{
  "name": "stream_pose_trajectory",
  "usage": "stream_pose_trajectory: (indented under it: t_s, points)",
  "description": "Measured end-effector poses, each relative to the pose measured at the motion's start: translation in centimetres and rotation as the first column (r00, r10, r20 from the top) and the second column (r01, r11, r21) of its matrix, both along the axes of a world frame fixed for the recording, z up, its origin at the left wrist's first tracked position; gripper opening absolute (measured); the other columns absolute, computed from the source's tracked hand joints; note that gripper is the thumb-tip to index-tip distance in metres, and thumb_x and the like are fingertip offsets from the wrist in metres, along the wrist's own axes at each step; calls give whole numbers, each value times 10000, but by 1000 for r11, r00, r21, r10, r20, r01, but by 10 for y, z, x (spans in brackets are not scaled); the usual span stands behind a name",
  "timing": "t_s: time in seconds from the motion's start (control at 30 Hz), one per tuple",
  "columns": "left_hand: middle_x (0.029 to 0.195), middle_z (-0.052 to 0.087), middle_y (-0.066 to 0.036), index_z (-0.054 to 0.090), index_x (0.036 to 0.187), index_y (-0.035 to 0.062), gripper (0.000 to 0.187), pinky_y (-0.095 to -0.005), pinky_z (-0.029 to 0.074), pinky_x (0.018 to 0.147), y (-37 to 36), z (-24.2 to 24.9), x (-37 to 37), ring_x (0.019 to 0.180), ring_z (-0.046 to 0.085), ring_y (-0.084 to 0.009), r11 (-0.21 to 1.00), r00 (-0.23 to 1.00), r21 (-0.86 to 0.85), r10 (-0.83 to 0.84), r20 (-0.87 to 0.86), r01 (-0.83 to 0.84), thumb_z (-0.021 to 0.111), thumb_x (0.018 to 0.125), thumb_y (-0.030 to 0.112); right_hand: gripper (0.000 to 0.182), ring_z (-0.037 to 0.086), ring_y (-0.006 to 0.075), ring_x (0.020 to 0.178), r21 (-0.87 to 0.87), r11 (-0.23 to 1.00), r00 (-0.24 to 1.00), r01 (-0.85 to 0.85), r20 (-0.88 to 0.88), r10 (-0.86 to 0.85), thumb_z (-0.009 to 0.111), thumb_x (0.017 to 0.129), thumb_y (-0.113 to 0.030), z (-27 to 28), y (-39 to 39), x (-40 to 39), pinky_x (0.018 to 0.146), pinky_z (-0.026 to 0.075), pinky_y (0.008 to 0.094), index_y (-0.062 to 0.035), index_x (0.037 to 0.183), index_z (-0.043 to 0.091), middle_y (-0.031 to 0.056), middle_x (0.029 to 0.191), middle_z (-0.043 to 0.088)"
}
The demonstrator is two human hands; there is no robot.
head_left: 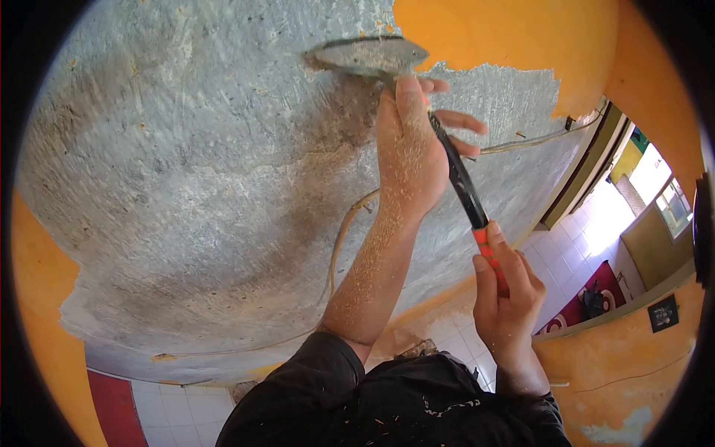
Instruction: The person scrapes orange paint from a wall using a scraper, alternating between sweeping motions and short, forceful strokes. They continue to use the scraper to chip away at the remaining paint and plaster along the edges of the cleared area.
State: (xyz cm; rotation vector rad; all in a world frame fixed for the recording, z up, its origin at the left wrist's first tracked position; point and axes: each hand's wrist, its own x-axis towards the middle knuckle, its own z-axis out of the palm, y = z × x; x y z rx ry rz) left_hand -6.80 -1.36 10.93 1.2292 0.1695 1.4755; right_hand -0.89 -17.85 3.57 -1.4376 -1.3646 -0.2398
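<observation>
One long, black-handled tool with an orange-red banded end and a broad, flat metal blade slants before a rough, scored grey plaster wall — ragged where it meets smooth orange paint. Pale grit speckles the raised left forearm. The left hand stretches up near the blade, its grip slack, fingers spread behind the handle; the right hand, lower, is curled firmly round the banded end.

Hvy fisheye distort'n, floor glare
</observation>
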Motion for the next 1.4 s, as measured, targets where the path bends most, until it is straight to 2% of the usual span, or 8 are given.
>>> stream_pose_trajectory:
  t_s: [0.33,0.4,0.43,0.5,0.6,0.9,1.33,1.4]
  points:
    - [1094,526,-154,465,1041,27,390,-230,536,452,0,7,1,714,708,-280,999,1000,39,0,-6,0,388,1036,408,436,529,140,521,-27,1000,1000,-12,3,12,674,856,8,8,-1,5,482,427,275,-45,1285,616,105,721,617]
    - [1076,488,-161,424,1081,-67,461,-245,586,476,1,12,1,711,711,-236,995,1000,97,-6,-17,8,326,1049,383,436,537,151,516,-40,999,1000,3,-22,-4,678,854,1,12,-2,4,479,429,280,-43,1284,616,108,729,622]
    - [1076,488,-161,424,1081,-67,461,-245,586,476,0,11,0,711,711,-236,995,1000,96,-5,-20,7,326,1049,383,436,537,151,516,-41,999,1000,2,-25,-3,678,854,1,8,1,6,479,429,280,-43,1284,616,108,729,622]
    - [1081,533,-152,477,1034,27,396,-257,547,470,2,5,-1,719,703,-270,1000,1000,22,-1,-9,1,443,1020,421,432,542,166,509,82,996,999,-32,36,29,683,850,-4,-4,10,11,470,426,291,-49,1275,623,108,718,612]
    - [1069,533,-139,496,1065,-2,423,-267,549,484,4,-11,-6,714,698,-252,999,995,8,45,-88,-45,436,1023,415,429,543,176,501,-25,1000,1000,7,18,-7,689,845,-7,-13,4,10,462,424,296,-60,1266,632,104,698,596]
    - [1040,562,-121,520,1066,-42,415,-275,561,505,-2,-15,-10,702,693,-211,986,968,27,164,-191,-162,440,1028,363,446,521,150,493,-35,999,1000,-27,-15,27,700,834,-8,-19,4,13,452,404,285,-72,1271,634,94,675,574]
    - [1012,570,-128,533,1043,-46,393,-274,510,471,-7,1,9,625,668,-197,949,936,19,315,-159,-316,452,1021,337,477,509,175,468,-31,990,991,-135,-26,134,705,831,-19,-2,8,43,441,411,310,-90,1294,618,99,677,575]
    - [1006,564,-127,529,1069,-47,404,-287,507,483,-4,-9,9,612,655,-195,968,957,2,246,-153,-249,449,1020,346,466,515,175,472,-39,985,986,-169,-18,168,696,836,-16,-5,8,50,441,411,313,-84,1291,619,101,678,576]
